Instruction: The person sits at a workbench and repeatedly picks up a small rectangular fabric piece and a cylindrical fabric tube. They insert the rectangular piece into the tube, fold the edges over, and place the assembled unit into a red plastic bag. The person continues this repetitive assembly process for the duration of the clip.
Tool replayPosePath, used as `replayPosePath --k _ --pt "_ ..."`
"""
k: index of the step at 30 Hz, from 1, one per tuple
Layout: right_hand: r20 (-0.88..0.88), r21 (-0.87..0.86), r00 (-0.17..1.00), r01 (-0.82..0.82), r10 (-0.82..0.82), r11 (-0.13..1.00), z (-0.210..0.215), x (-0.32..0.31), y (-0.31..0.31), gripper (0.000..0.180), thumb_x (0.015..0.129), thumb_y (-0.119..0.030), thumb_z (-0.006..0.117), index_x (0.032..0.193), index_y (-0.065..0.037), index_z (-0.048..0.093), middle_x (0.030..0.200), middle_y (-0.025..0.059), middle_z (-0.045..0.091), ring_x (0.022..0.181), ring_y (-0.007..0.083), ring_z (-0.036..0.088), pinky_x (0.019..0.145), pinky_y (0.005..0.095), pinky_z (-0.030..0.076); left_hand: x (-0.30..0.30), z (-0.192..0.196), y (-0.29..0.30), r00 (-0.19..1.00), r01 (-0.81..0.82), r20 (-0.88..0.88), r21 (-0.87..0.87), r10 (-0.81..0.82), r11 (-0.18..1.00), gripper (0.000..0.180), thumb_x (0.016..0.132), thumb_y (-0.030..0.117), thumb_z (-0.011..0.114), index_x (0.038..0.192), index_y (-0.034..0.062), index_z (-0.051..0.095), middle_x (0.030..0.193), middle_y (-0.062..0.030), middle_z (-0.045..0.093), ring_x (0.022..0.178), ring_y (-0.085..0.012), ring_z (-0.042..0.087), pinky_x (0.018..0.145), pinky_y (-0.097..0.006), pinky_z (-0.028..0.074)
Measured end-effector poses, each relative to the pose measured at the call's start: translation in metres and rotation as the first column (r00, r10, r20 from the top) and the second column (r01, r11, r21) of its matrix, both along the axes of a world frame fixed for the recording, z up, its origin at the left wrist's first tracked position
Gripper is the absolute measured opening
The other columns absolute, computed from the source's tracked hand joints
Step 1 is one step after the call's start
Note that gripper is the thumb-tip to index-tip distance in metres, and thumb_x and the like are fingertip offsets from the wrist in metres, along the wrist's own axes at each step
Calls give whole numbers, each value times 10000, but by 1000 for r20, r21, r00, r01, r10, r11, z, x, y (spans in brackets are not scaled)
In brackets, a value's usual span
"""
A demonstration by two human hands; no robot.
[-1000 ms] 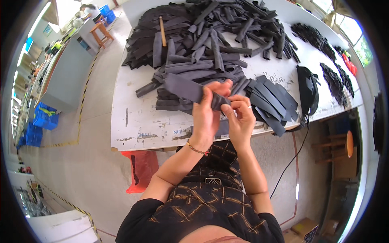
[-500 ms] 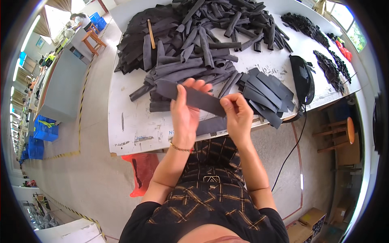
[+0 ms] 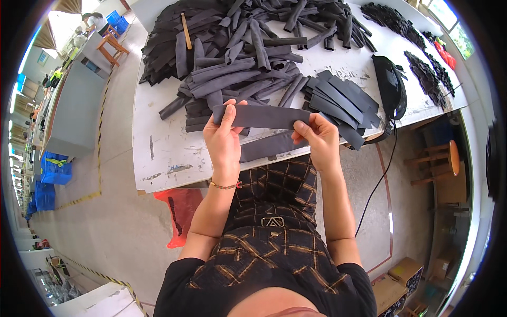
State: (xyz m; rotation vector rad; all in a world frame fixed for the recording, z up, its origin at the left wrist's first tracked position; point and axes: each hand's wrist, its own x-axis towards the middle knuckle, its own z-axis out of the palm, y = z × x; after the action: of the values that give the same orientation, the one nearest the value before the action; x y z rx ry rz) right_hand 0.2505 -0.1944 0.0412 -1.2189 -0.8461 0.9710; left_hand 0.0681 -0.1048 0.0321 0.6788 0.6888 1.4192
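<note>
Both forearms reach forward, raised side by side. The left hand [image 3: 224, 138] and right hand [image 3: 318, 138] each pinch closed, fingers [image 3: 228, 113] curled, thumbs underneath.

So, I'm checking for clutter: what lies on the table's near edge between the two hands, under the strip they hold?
In the head view, one more flat dark strip lies on the white table, between the left hand and right hand, below the held strip.

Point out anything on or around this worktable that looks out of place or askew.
A wooden stick lies on top of the big heap of dark strips, the only thing there that is not fabric. One flat strip hangs over the table's near edge. Both hands hold a strip flat; nothing looks damaged.
</note>
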Motion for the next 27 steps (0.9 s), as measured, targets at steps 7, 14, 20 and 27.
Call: replayPosePath --k 7,14,20,27 --pt "-72 -24 997 -28 26 999 -5 22 -8 122 928 -85 665 969 30 659 774 43 646 653 103 610 593 235 486 -20 -8 -4 970 42 -242 100 -16 994 219 907 68 698 1107 -13 661 935 -102 722 791 -130 681 665 -215 524" --pt "312 -250 948 24 57 968 -27 27 -19 290 866 -24 670 1126 36 556 705 29 569 604 91 557 542 244 433 -44 -28 -32 374 278 -837 512 400 813 199 762 47 772 946 67 697 821 -41 689 725 -180 611 674 -312 490" --pt "623 -292 779 141 76 946 -44 27 -14 386 825 -107 720 1157 -2 554 674 63 572 639 168 590 597 339 454 -44 -31 -27 243 396 -850 526 467 752 173 754 55 779 903 62 692 840 -39 688 745 -218 608 708 -332 499" --pt "805 -74 579 319 -132 945 -22 40 -22 196 864 -163 707 990 -26 646 681 109 625 626 272 610 612 379 469 6 -1 9 449 439 -757 650 476 620 45 862 58 683 895 30 672 841 -111 662 736 -297 625 687 -386 501"
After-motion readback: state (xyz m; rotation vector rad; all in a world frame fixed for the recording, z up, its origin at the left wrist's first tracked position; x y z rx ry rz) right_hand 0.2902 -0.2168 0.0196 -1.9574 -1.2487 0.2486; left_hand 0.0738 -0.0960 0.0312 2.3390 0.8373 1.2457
